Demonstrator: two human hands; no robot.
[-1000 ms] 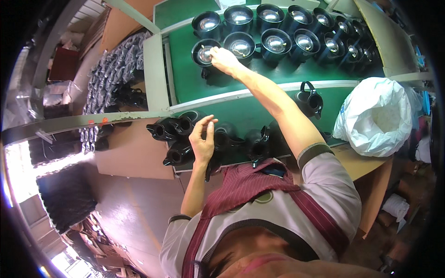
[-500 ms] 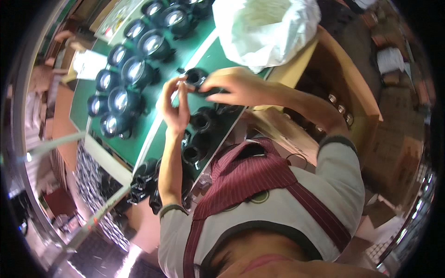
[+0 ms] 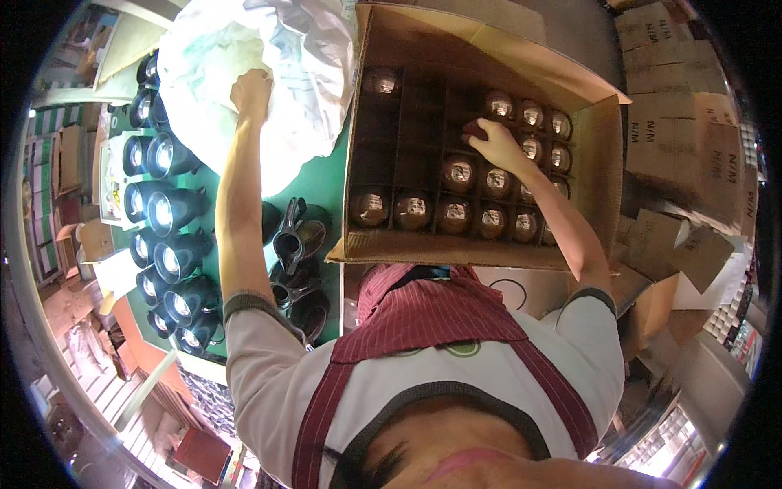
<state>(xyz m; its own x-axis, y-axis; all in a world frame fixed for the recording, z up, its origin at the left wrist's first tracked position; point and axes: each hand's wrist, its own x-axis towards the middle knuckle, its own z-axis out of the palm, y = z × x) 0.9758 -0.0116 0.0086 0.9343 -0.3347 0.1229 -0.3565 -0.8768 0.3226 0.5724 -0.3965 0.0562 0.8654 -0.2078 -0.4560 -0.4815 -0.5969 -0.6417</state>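
Observation:
My left hand reaches into a white plastic bag on the left; its fingers are curled, and whatever they grip is hidden. My right hand is inside a cardboard box, its fingers pinched around something dark that I cannot make out. Dividers split the box into cells. Many cells hold shiny, mirror-like round-topped pieces; several towards the left and middle look dark. Beside my left forearm stand glossy black jug-like bodies with handles.
Rows of black round vessels with bright, shiny openings cover the left of the green table. Stacked cardboard cartons stand to the right. The box's raised flap borders its far side.
My view has turned right towards the box. Both hands have left the black piece they were handling; my left hand has gone into the bag, my right into the box.

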